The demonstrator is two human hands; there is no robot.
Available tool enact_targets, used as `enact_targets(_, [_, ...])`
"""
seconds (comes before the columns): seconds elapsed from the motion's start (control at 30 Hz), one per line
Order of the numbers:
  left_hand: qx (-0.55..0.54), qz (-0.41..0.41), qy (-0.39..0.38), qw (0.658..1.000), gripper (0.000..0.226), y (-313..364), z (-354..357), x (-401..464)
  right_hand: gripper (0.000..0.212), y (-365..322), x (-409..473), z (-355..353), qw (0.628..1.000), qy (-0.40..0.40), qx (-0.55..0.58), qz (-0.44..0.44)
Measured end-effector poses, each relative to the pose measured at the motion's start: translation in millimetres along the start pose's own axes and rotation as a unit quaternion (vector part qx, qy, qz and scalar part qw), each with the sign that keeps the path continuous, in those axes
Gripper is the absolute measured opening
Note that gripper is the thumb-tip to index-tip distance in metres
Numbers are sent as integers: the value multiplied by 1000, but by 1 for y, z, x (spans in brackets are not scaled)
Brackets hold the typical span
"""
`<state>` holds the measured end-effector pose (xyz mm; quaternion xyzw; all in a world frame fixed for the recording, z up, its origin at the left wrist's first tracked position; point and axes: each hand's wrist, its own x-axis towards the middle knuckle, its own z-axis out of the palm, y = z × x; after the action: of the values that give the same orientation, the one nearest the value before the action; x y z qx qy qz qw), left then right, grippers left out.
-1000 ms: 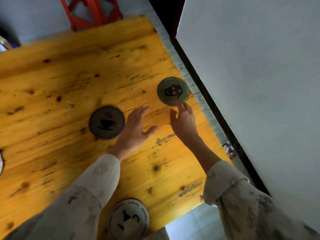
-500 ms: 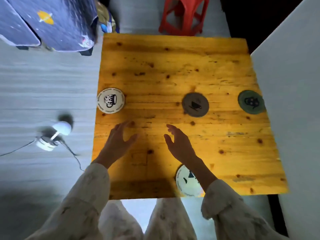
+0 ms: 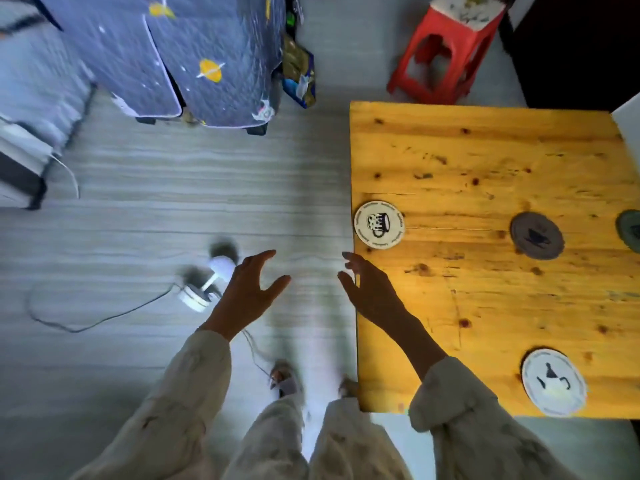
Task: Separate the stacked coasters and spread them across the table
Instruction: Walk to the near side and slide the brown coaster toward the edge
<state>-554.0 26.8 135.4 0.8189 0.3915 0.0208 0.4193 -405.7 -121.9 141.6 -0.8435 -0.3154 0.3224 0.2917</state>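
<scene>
Several round coasters lie apart on the yellow wooden table (image 3: 485, 150). A white coaster with a mug picture (image 3: 379, 224) sits at the table's left edge. A dark grey coaster with a cup (image 3: 536, 235) lies to its right, and a green coaster (image 3: 631, 230) is cut off by the frame's right side. A white coaster with a teapot (image 3: 553, 381) rests near the front edge. My left hand (image 3: 247, 294) hovers over the floor, fingers spread, holding nothing. My right hand (image 3: 372, 289) is spread over the table's left edge, below the mug coaster, also holding nothing.
A small white lamp (image 3: 204, 282) with a cord lies on the grey floor beside my left hand. A blue space-print cloth (image 3: 180, 57) hangs at the back left. A red plastic stool (image 3: 446, 53) stands behind the table. A white wall panel (image 3: 628, 112) borders the table's right.
The view has swung left, so the table now sits at the right. Both hands drew back from the coasters and moved left; the left hand is now off the table.
</scene>
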Motion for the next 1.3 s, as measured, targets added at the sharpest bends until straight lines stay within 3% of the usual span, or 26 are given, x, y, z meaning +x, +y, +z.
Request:
enact_targets(0.37, [32, 64, -95, 993, 56, 9, -29, 119, 41, -33, 92, -13, 997, 74, 9, 29])
enact_targets(0.57, [45, 102, -97, 989, 56, 47, -49, 239, 40, -46, 195, -61, 992, 115, 29, 50])
enact_targets(0.87, [69, 140, -122, 980, 56, 128, -85, 403, 41, -78, 336, -143, 990, 115, 47, 71])
enact_targets(1.13, [66, 201, -232, 949, 54, 196, -81, 542, 41, -76, 427, -199, 972, 186, 56, 132])
enact_targets(1.3, [87, 283, -259, 919, 52, 239, -72, 643, 41, -72, 501, -231, 945, 242, 87, 201])
